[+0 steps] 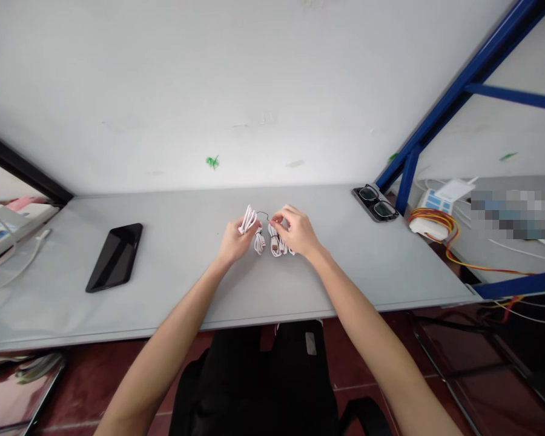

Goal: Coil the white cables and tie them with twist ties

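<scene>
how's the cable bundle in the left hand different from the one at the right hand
The white cable bundle in the left hand sticks up above the fingers, while the white cable bundle at the right hand hangs below them. The left hand's bundle is a narrow, tight fold; the right hand's bundle spreads into looser loops. Both are white cable folded into loops.
</scene>
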`<action>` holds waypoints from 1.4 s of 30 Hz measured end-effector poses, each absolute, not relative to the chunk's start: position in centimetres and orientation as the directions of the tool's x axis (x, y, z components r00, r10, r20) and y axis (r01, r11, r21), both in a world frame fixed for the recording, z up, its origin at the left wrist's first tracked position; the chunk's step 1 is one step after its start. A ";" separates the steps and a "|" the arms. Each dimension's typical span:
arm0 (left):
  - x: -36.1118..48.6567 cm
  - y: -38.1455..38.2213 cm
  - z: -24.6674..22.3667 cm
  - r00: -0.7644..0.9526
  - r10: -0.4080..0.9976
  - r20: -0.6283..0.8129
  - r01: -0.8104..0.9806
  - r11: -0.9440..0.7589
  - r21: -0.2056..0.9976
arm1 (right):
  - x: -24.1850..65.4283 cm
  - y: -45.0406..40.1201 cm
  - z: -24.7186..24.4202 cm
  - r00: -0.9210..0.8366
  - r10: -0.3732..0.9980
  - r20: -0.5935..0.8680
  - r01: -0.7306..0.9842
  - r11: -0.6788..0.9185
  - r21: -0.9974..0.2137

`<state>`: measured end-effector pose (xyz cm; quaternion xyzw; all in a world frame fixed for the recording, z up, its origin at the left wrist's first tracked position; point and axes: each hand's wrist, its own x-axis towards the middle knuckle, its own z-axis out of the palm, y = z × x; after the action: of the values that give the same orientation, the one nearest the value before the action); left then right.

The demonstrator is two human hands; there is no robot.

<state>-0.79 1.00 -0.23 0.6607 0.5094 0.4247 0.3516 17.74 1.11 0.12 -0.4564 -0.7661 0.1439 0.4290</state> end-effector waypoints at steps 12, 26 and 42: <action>-1.0 0.5 0.7 0.051 0.988 0.143 0.505 -0.149 0.850 | 18.1 1.4 0.0 -0.065 0.855 0.514 0.488 0.477 -0.731; -0.9 -0.1 1.2 0.343 0.912 -0.226 0.385 0.083 0.919 | 15.2 0.6 -0.9 -0.178 0.551 0.815 0.705 0.649 -0.285; -1.3 0.8 0.6 0.513 0.818 -0.260 -0.110 0.363 0.925 | 15.5 -0.2 -0.8 -0.516 0.614 0.597 0.758 0.652 -0.015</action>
<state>-1.31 0.83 0.59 0.4675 0.3786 0.3163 0.7336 15.49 -0.16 -0.81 -0.3981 -0.8618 -0.1245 0.2887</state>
